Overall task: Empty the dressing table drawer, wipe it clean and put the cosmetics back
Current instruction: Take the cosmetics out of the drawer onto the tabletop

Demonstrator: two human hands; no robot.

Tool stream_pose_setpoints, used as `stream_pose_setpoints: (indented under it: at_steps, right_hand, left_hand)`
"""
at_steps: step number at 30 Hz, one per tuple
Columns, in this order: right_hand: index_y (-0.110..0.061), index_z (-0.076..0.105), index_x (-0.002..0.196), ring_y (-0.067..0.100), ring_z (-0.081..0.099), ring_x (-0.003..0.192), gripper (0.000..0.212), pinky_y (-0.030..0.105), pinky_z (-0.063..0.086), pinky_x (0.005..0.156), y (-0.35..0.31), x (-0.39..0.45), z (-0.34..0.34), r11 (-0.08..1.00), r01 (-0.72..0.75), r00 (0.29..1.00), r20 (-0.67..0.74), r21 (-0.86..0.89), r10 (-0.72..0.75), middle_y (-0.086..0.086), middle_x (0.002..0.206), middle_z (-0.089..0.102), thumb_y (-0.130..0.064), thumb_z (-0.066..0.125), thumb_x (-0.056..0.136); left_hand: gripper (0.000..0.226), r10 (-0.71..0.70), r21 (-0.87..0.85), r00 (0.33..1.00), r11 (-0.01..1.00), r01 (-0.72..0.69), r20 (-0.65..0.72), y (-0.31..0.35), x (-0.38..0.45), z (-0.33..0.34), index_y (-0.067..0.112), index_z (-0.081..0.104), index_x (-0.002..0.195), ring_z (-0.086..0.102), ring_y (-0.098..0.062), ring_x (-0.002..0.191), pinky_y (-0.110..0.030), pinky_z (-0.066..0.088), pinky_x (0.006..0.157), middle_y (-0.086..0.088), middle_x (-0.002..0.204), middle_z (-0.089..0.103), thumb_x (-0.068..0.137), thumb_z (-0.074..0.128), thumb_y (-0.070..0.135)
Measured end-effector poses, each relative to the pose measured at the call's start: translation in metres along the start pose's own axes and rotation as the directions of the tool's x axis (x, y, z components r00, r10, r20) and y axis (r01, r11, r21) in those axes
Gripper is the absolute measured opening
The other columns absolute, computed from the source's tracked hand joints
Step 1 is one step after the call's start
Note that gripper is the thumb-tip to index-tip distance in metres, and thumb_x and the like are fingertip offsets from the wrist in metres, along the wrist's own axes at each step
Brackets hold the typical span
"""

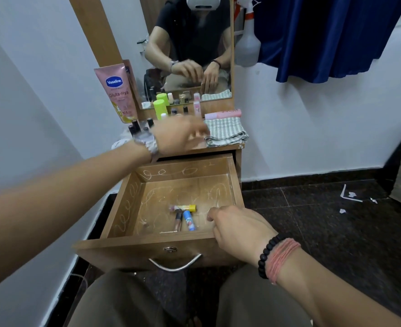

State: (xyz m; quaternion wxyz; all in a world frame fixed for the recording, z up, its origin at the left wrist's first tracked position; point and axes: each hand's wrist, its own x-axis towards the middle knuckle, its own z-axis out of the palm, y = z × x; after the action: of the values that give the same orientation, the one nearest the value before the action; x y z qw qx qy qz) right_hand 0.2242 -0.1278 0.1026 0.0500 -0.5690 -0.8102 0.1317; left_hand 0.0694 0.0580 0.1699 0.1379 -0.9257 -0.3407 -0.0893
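Observation:
The wooden drawer (232,185) is pulled out, its inside covered with white scribbles. On its floor lie a yellow-capped tube (185,207), a blue lip balm (189,220) and a dark lip gloss (177,220). My right hand (237,228) rests on the drawer's front right edge, fingers curled over it. My left hand (180,135), blurred and wearing a metal watch, hovers over the table top with fingers apart; I cannot see anything in it. On the top stand a pink Vaseline tube (118,90), a green bottle (160,108) and several small bottles.
A folded striped cloth (227,132) with a pink comb (223,114) behind it lies on the table's right side. A mirror (187,43) rises behind. A spray bottle (247,41) hangs beside a blue curtain (324,34). Paper scraps (350,195) lie on the dark floor.

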Motion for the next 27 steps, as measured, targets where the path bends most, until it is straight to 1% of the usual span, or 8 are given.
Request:
stream_pose_setpoints:
  at_steps: [2, 5, 10, 14, 19, 23, 25, 27]
  right_hand:
    - [-0.017, 0.051, 0.13, 0.029, 0.059, 0.102, 0.038, 0.034, 0.047, 0.083, 0.0, 0.0, 0.0, 1.0, 0.0, 1.0, 0.006, -0.005, 0.0, 0.008, 0.117, 0.062, -0.009, 0.038, 0.095]
    - [-0.017, 0.051, 0.129, 0.029, 0.059, 0.101, 0.036, 0.034, 0.046, 0.081, -0.002, -0.001, 0.0, 1.0, 0.009, 1.0, 0.018, -0.011, -0.008, 0.008, 0.115, 0.062, -0.01, 0.037, 0.096]
    - [-0.018, 0.052, 0.127, 0.029, 0.06, 0.1, 0.035, 0.034, 0.046, 0.081, -0.004, -0.002, 0.001, 1.0, 0.022, 0.999, 0.029, -0.006, -0.022, 0.008, 0.114, 0.062, -0.012, 0.036, 0.097]
    - [-0.017, 0.051, 0.127, 0.029, 0.06, 0.099, 0.035, 0.034, 0.045, 0.081, -0.002, -0.003, 0.001, 0.999, 0.035, 0.999, 0.036, -0.022, -0.034, 0.009, 0.114, 0.061, -0.011, 0.035, 0.097]
    - [-0.017, 0.048, 0.131, 0.031, 0.06, 0.102, 0.037, 0.035, 0.044, 0.081, 0.0, -0.001, 0.002, 0.999, 0.038, 0.999, 0.026, -0.019, -0.038, 0.01, 0.116, 0.062, -0.011, 0.035, 0.096]
    - [-0.016, 0.048, 0.13, 0.031, 0.06, 0.1, 0.038, 0.034, 0.043, 0.078, -0.001, 0.001, 0.003, 0.999, 0.044, 0.999, 0.019, -0.028, -0.043, 0.01, 0.114, 0.063, -0.01, 0.036, 0.095]
    - [-0.016, 0.048, 0.13, 0.032, 0.06, 0.101, 0.037, 0.035, 0.044, 0.08, -0.002, 0.001, 0.004, 0.999, 0.043, 0.999, 0.026, -0.03, -0.043, 0.011, 0.115, 0.063, -0.01, 0.036, 0.095]
    - [-0.016, 0.049, 0.13, 0.031, 0.06, 0.101, 0.037, 0.033, 0.043, 0.079, -0.003, 0.001, 0.006, 0.999, 0.043, 0.999, 0.029, -0.032, -0.042, 0.01, 0.114, 0.063, -0.01, 0.037, 0.095]
  left_hand:
    - [0.025, 0.056, 0.075, 0.961, 0.994, -0.079, 0.271, 0.016, -0.032, 0.023, 0.032, 0.058, 0.111, 0.06, -0.01, 0.087, -0.025, 0.052, 0.065, 0.009, 0.106, 0.062, 0.094, 0.041, 0.039]
    - [0.027, -0.079, 0.078, 0.858, 0.996, 0.045, 0.508, 0.031, -0.069, 0.057, 0.029, 0.055, 0.118, 0.061, -0.015, 0.088, -0.028, 0.05, 0.064, 0.006, 0.109, 0.062, 0.092, 0.048, 0.034]
    - [0.029, -0.174, -0.043, 0.813, 0.971, 0.237, 0.556, 0.035, -0.089, 0.097, 0.025, 0.058, 0.12, 0.058, -0.021, 0.103, -0.028, 0.043, 0.075, 0.0, 0.119, 0.059, 0.091, 0.054, 0.028]
    - [0.026, -0.206, -0.022, 0.801, 0.965, 0.263, 0.562, 0.029, -0.091, 0.104, 0.02, 0.057, 0.114, 0.058, -0.022, 0.099, -0.029, 0.044, 0.075, -0.003, 0.114, 0.06, 0.089, 0.057, 0.027]
    - [0.021, -0.24, 0.013, 0.856, 0.964, 0.264, 0.458, 0.025, -0.08, 0.079, 0.026, 0.059, 0.11, 0.062, -0.019, 0.089, -0.028, 0.048, 0.065, 0.003, 0.108, 0.061, 0.092, 0.052, 0.032]
    - [0.013, -0.221, -0.145, 0.961, 0.958, 0.246, 0.167, 0.023, -0.041, 0.027, 0.023, 0.062, 0.103, 0.059, -0.008, 0.082, -0.017, 0.042, 0.066, 0.008, 0.096, 0.063, 0.092, 0.055, 0.024]
    - [0.011, -0.236, -0.193, 0.971, 0.952, 0.238, 0.033, 0.019, -0.016, 0.001, 0.021, 0.063, 0.101, 0.056, -0.005, 0.079, -0.012, 0.038, 0.063, 0.01, 0.092, 0.062, 0.09, 0.06, 0.019]
    - [0.012, -0.259, -0.224, 0.964, 0.945, 0.24, -0.061, 0.009, 0.007, -0.017, 0.017, 0.065, 0.097, 0.056, -0.009, 0.079, -0.016, 0.043, 0.065, 0.005, 0.093, 0.062, 0.085, 0.067, 0.017]
